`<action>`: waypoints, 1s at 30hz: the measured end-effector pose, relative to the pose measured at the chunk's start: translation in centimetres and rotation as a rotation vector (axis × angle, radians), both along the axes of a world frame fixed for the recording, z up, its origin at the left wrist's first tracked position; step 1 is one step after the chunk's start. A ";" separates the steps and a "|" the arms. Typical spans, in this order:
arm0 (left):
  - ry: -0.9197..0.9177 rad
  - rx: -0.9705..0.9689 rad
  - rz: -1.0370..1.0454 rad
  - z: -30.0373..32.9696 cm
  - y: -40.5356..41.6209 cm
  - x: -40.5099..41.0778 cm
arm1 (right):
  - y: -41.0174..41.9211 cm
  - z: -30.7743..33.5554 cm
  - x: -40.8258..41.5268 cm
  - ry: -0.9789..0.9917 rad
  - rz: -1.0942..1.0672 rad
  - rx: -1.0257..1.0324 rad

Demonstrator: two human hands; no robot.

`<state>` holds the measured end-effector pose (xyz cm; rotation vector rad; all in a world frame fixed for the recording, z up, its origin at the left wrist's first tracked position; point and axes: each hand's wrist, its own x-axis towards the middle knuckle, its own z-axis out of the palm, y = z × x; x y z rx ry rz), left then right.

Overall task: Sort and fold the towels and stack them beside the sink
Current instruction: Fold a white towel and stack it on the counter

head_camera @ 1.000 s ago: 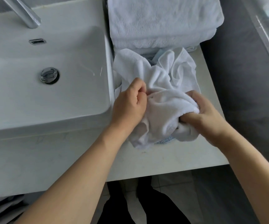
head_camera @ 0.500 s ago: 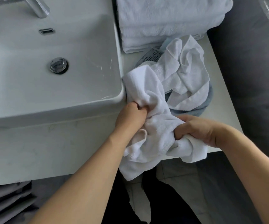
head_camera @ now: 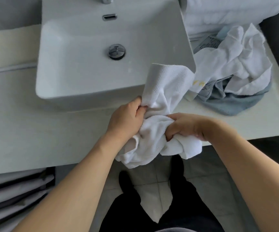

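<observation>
A crumpled white towel (head_camera: 162,91) drapes from the sink's front right corner down over the counter edge. My left hand (head_camera: 127,119) grips a bunch of it just in front of the sink (head_camera: 78,76). My right hand (head_camera: 185,126) grips another bunch close beside, near the counter's front edge. Right of the sink lies a loose heap of white towels (head_camera: 232,64) on top of a blue-grey towel (head_camera: 232,104). A stack of folded white towels (head_camera: 219,12) sits at the back right.
The white counter (head_camera: 35,131) runs left and right of the sink. A folded cream towel (head_camera: 9,47) lies at the far left. Grey folded linens (head_camera: 14,195) fill a shelf below left. My dark-clothed legs (head_camera: 152,206) stand on the tiled floor.
Both hands have drawn the white towel out of the heap, toward me and leftward to the sink's front corner. The view has shifted left, showing the blue-grey towel underneath.
</observation>
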<state>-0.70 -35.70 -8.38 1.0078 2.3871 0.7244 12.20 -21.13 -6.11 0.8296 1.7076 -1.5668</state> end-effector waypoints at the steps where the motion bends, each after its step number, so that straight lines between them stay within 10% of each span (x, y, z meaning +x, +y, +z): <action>1: 0.024 0.012 0.000 0.3 -1.7 -1.1 | -1.7 0.1 -0.9 0.020 -0.002 0.005; 23: 0.281 0.076 0.504 1.8 -31.2 -27.8 | -33.4 -5.9 -29.8 0.368 0.081 0.519; 27: 0.194 -0.152 0.507 -0.3 -34.6 -33.0 | -37.3 -6.5 -33.7 0.152 0.309 0.229; 30: -0.211 -0.359 0.359 -2.3 -36.2 -36.5 | -37.5 -6.7 -36.3 0.139 -0.067 -0.004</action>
